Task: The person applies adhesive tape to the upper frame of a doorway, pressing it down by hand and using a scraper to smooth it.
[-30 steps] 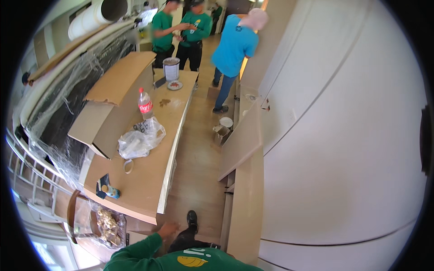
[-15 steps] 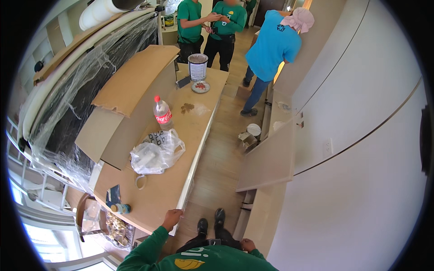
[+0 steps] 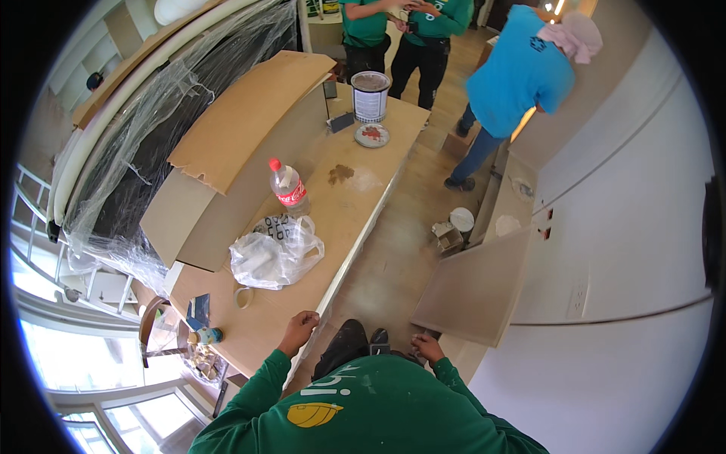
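Observation:
My left hand (image 3: 301, 330) is at the near right edge of the long brown-topped table (image 3: 302, 293). Its fingers are loosely bent, and nothing shows in them. Over the gap beside the table my right hand (image 3: 428, 347) hangs near my hip, next to a tilted pale panel (image 3: 476, 291). Its fingers are slightly bent and apart, with nothing visible in them. Closest to my left hand on the table lie a ring of tape (image 3: 243, 297) and a white plastic bag (image 3: 265, 259). Behind the bag stands a clear bottle with a red cap (image 3: 291, 195).
A large can (image 3: 370, 102) and a round lid with red smears (image 3: 372, 136) sit at the table's far end. Cardboard (image 3: 242, 113) runs along the left. A person in blue (image 3: 514, 76) bends at the right wall; two people in green stand beyond the table.
My view has moved forward, with the table and people shifting right in the picture. My right hand has come up from beside my hip. My left hand stays by the table's edge.

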`<act>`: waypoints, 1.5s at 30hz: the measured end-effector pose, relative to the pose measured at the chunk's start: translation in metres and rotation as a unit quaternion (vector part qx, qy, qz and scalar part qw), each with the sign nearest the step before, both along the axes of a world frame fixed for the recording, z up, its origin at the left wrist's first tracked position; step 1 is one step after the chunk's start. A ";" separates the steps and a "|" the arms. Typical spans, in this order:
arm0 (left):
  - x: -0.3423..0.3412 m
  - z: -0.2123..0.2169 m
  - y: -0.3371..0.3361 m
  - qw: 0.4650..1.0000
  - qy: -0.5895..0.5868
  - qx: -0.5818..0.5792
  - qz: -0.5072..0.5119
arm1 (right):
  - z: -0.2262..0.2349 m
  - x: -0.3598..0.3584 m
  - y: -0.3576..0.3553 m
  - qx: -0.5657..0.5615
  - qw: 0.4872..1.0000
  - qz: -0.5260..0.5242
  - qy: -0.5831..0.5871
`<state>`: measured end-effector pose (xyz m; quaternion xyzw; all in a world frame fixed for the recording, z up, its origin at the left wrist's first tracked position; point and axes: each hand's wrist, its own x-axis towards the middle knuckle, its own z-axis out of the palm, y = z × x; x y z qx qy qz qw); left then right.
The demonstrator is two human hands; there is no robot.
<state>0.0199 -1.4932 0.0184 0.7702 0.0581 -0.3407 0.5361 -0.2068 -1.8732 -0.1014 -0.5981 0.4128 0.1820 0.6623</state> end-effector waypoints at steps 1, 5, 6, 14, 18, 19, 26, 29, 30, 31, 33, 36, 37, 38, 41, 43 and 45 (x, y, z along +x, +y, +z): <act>0.007 -0.004 -0.007 1.000 0.009 -0.009 0.015 | 0.004 0.012 -0.015 0.004 1.000 0.015 0.006; 0.037 -0.027 -0.044 0.992 0.070 -0.059 0.093 | 0.022 0.081 -0.079 0.007 0.999 0.010 0.040; 0.044 -0.033 -0.054 0.986 0.093 -0.073 0.116 | 0.024 0.100 -0.096 0.005 0.999 0.008 0.046; 0.161 -0.061 -0.155 0.969 0.089 -0.138 0.183 | 0.064 0.264 -0.163 -0.068 0.994 0.059 0.055; 0.223 -0.061 -0.204 0.970 0.087 -0.144 0.177 | 0.040 0.315 -0.184 -0.069 0.990 0.109 0.056; 0.241 -0.062 -0.218 0.970 0.082 -0.154 0.170 | 0.033 0.325 -0.188 -0.061 0.993 0.088 0.053; 0.411 -0.031 -0.315 0.922 -0.030 -0.269 0.277 | -0.033 0.334 -0.250 -0.149 0.912 0.373 0.078; 0.471 -0.041 -0.321 0.902 -0.019 -0.287 0.322 | -0.059 0.349 -0.270 -0.124 0.935 0.315 0.107; 0.491 -0.040 -0.324 0.888 0.016 -0.290 0.357 | -0.078 0.359 -0.284 -0.147 0.922 0.341 0.111; 0.508 -0.047 -0.324 0.885 -0.021 -0.269 0.380 | -0.089 0.369 -0.299 -0.172 0.906 0.369 0.115; 0.537 -0.059 -0.313 0.892 -0.079 -0.217 0.389 | -0.105 0.377 -0.310 -0.308 0.846 0.435 0.018; 0.601 -0.039 -0.323 0.907 -0.075 -0.105 0.401 | -0.142 0.404 -0.340 -0.332 0.730 0.596 -0.044; 0.613 -0.035 -0.318 0.912 -0.078 -0.102 0.389 | -0.125 0.421 -0.347 -0.273 0.799 0.537 -0.008; 0.628 -0.030 -0.317 0.918 -0.081 -0.098 0.376 | -0.106 0.437 -0.350 -0.206 0.857 0.471 0.028; 0.679 -0.049 -0.317 0.934 -0.105 -0.057 0.337 | -0.063 0.467 -0.374 -0.030 0.984 0.127 0.120; 0.678 -0.066 -0.334 0.945 -0.123 -0.028 0.302 | -0.069 0.470 -0.403 0.008 0.992 0.058 0.113; 0.680 -0.066 -0.350 0.957 -0.156 0.006 0.243 | -0.076 0.470 -0.419 0.023 0.991 0.022 0.128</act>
